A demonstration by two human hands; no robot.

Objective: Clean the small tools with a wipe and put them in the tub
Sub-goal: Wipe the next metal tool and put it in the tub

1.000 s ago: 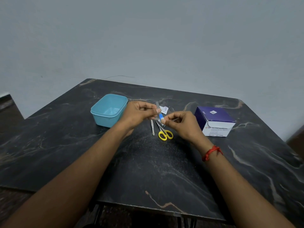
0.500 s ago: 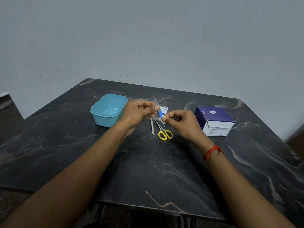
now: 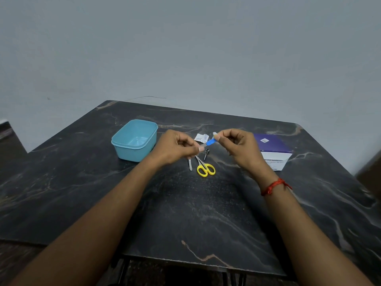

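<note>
Head view: both hands are raised over the dark marble table [image 3: 185, 213], near each other, with a blue-handled tool [image 3: 210, 142] spanning the gap between them. The left hand [image 3: 175, 148] has its fingers curled and pinches the tool's bare metal end. The right hand [image 3: 237, 144] pinches the blue end between thumb and forefinger, its other fingers curled in. A white scrap [image 3: 214, 133] shows at the right fingertips, too small to tell whether it is the wipe.

The teal tub [image 3: 134, 154] stands open at nine o'clock from the left hand, just beside it, with nothing visible inside. A torn white sachet [image 3: 201, 137] lies on the table at twelve o'clock from the gap between the hands. At six o'clock lie yellow-handled scissors [image 3: 205, 168], a slim metal tool [image 3: 190, 165] whose upper end the left fingers hide, and a small dark pointed tool [image 3: 206, 152]. A purple and white box [image 3: 274, 148] sits at three o'clock, partly behind the right hand. A red thread [image 3: 275, 185] circles the right wrist.
</note>
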